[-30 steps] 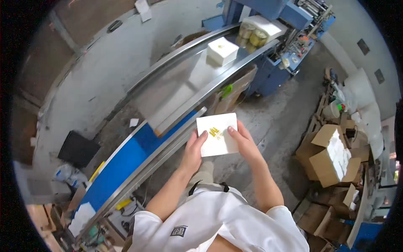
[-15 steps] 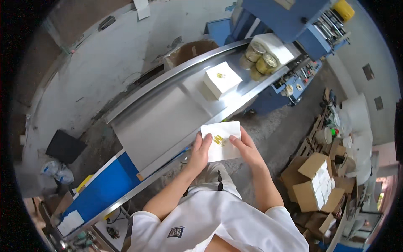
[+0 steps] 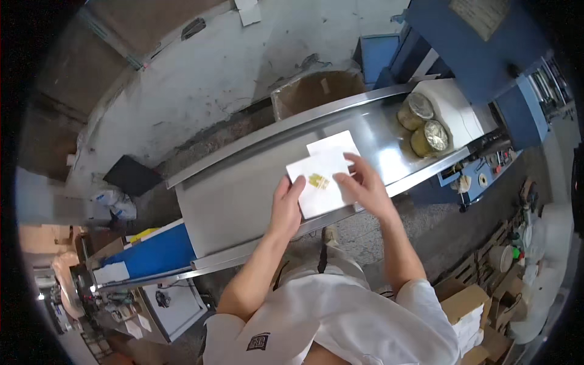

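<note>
Evidently both hands, left hand point(image 3: 286, 204) and right hand point(image 3: 364, 185), pinch the white box's point(image 3: 322, 184) edges; probably light, crushable cardboard.

Flat carton point(image 3: 319, 182) held over the near edge of the conveyor point(image 3: 243, 194), between the left hand point(image 3: 286, 204) and the right hand point(image 3: 365, 185). A second flat carton point(image 3: 334, 143) lies on the conveyor just behind it. Right of both, two tape rolls point(image 3: 423, 125) rest on the conveyor. A cardboard box point(image 3: 313, 91) stands beyond its far edge; boxes point(image 3: 468, 310) sit on the floor, near right.
</note>
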{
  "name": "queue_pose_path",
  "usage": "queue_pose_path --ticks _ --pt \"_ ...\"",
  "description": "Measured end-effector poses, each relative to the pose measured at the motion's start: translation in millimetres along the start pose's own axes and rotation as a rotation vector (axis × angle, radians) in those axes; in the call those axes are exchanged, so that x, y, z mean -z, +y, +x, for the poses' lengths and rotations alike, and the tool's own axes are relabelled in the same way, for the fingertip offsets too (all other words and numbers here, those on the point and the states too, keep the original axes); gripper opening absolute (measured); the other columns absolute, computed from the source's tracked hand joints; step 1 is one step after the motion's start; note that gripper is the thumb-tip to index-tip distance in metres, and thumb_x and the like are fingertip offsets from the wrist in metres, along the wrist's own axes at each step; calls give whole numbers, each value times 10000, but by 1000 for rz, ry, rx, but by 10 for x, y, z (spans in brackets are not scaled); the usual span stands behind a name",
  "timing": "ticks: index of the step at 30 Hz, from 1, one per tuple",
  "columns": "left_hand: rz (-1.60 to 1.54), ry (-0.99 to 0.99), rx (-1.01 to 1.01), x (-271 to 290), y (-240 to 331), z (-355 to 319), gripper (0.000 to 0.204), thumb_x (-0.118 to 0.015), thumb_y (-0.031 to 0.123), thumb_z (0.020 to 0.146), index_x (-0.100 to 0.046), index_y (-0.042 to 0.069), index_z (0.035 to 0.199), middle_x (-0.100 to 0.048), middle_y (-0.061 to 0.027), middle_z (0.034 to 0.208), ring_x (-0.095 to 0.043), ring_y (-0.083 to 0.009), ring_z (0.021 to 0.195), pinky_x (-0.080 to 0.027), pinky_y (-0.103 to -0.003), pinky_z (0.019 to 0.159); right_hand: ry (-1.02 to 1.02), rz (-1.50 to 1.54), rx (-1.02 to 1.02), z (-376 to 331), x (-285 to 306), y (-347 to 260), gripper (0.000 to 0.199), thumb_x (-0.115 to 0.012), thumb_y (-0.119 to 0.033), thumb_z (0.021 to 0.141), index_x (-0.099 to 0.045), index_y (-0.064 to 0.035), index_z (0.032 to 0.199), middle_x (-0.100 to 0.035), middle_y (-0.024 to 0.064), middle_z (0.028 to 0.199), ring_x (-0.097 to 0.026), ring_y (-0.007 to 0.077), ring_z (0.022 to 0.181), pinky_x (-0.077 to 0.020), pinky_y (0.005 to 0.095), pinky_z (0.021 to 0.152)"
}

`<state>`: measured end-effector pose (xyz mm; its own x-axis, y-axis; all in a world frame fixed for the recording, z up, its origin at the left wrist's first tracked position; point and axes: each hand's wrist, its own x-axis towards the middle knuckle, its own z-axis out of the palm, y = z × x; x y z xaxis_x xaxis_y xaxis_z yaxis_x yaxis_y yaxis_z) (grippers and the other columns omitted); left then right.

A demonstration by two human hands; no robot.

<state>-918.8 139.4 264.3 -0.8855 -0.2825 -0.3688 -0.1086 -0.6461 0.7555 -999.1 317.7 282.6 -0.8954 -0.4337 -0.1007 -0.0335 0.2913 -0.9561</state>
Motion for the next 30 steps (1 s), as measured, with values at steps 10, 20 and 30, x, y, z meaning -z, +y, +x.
queue_pose_path --ticks 10,20,30 --pt "363 72 -67 -203 -223 765 315 -592 106 945 -563 -37 1225 -669 -93 1005 -630 -127 839 -509 -262 695 19 -166 38 681 485 338 478 -665 -262 907 -526 11 1274 -690 219 960 -696 300 818 -543 388 717" --pt "505 149 -45 -190 -169 689 447 -658 91 899 -507 -54 1295 -665 -129 1046 -644 -158 871 -515 -262 703 -18 -175 80 725 533 428 431 -714 -253 863 -610 34 1166 -695 183 918 -675 254 763 -540 362 708" --pt "425 118 -43 -194 -239 679 474 -673 69 890 -493 -73 1305 -675 -146 1011 -658 -173 868 -532 -275 714 -46 -90 89 750 601 467 439 -714 -214 855 -609 50 1189 -700 173 911 -671 212 759 -546 344 666"
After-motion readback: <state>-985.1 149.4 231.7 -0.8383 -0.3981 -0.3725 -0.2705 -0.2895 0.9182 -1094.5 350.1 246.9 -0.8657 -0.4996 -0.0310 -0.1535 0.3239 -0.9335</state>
